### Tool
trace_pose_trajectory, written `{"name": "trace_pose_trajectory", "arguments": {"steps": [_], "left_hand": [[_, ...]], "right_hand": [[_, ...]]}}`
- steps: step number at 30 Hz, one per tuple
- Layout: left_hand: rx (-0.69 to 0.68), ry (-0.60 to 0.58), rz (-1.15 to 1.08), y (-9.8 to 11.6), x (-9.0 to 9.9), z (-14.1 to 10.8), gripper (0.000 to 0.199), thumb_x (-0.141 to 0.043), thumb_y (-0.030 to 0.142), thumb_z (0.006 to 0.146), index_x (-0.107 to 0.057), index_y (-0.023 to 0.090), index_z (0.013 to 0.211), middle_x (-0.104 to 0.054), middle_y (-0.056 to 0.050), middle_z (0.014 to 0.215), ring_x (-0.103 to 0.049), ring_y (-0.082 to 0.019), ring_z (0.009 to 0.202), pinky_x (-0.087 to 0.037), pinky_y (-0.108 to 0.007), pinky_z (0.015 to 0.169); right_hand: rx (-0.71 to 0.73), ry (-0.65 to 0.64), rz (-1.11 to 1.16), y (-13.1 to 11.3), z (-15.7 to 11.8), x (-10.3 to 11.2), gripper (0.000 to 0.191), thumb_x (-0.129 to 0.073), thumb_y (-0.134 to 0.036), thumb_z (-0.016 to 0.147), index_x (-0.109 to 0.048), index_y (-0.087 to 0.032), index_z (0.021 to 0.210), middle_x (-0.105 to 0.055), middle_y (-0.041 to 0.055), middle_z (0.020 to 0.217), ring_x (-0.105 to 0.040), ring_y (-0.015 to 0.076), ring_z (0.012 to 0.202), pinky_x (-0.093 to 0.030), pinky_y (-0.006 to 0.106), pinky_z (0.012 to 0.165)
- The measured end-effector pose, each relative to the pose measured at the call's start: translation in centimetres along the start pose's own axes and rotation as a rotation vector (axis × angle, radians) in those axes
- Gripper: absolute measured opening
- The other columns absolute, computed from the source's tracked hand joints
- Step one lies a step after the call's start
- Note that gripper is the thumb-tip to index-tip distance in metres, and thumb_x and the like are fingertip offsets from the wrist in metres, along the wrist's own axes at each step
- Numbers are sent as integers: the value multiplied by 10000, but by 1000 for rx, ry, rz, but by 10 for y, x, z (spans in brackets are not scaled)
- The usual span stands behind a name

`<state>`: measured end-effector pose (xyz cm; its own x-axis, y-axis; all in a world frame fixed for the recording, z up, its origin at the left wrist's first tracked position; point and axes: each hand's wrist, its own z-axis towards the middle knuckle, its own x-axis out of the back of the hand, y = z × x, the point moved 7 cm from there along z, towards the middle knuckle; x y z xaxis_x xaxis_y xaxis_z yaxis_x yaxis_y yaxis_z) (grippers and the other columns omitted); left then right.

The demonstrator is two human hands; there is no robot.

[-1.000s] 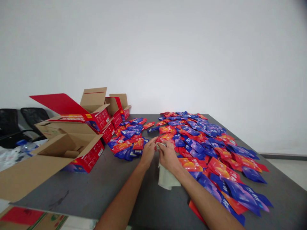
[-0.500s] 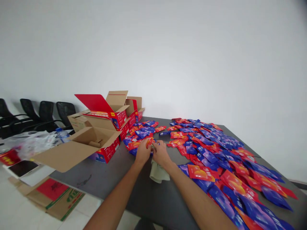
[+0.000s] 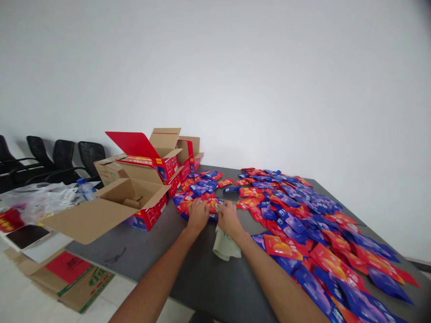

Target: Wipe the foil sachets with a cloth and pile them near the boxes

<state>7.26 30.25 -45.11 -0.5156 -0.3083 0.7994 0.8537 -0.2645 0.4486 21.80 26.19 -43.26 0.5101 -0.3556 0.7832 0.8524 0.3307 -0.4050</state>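
My right hand (image 3: 229, 219) is closed around a pale green cloth (image 3: 227, 246), whose loose end hangs over the dark table. Close beside it, my left hand (image 3: 198, 217) is bent over the near edge of a small pile of pouches, its fingers closed on a red pouch (image 3: 213, 205). That pouch lies between both hands, and the cloth reaches its right side. My left fingertips are partly hidden. Behind the hands, red and blue-purple pouches (image 3: 204, 185) lie heaped together.
A large spread of pouches (image 3: 292, 211) covers the table's right side. On the left stands an open cardboard box (image 3: 156, 213), its flap jutting forward, with more open red boxes (image 3: 168, 166) behind. A water bottle (image 3: 86, 190), plastic bags and a phone (image 3: 27, 236) lie farther left.
My left hand has shifted slightly left and lower onto the pile, leaving a wider gap to my right hand. The right hand with the cloth has moved slightly right. The view has tilted a little.
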Motion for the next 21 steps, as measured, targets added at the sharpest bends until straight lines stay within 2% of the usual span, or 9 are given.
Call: {"name": "trace_pose_trajectory", "arguments": {"steps": [5, 8, 12, 17, 21], "left_hand": [[-110, -30, -79, 38, -22, 12, 360, -450, 235, 923, -665, 185, 1208, -591, -167, 1340, -478, -305, 1292, -314, -467, 1111], [-156, -54, -103, 58, -40, 26, 344, -459, 194, 905, -669, 193, 1176, -625, -150, 1282, -505, -280, 1267, -342, -434, 1098], [-192, -56, -135, 80, -64, 50, 396, -454, 153, 886, -639, 168, 1236, -635, -154, 1269, -528, -268, 1252, -358, -415, 1094], [-197, -42, -178, 100, -89, 84, 499, -434, 107, 867, -569, 149, 1346, -574, -169, 1388, -464, -264, 1347, -312, -414, 1143], [-166, -48, -191, 105, -106, 106, 558, -444, 82, 847, -518, 117, 1399, -526, -200, 1442, -431, -281, 1379, -274, -432, 1164]], "right_hand": [[-40, 19, -26, 27, -3, 15, 233, -549, -86, 846, -721, -164, 983, -620, 129, 1021, -520, 245, 1012, -402, 340, 888], [-69, 39, -48, 48, -4, 24, 241, -558, -95, 845, -720, -163, 1009, -622, 131, 1027, -527, 252, 1017, -406, 348, 891], [-94, 54, -76, 77, -4, 32, 258, -579, -96, 829, -727, -186, 1020, -635, 130, 1034, -537, 265, 1013, -410, 362, 885], [-102, 75, -69, 99, 1, 38, 255, -566, -92, 830, -732, -194, 994, -649, 126, 1020, -547, 268, 1001, -414, 369, 875], [-113, 82, -27, 110, 5, 38, 248, -560, -82, 830, -732, -181, 979, -649, 120, 1010, -551, 254, 1007, -407, 355, 882]]}}
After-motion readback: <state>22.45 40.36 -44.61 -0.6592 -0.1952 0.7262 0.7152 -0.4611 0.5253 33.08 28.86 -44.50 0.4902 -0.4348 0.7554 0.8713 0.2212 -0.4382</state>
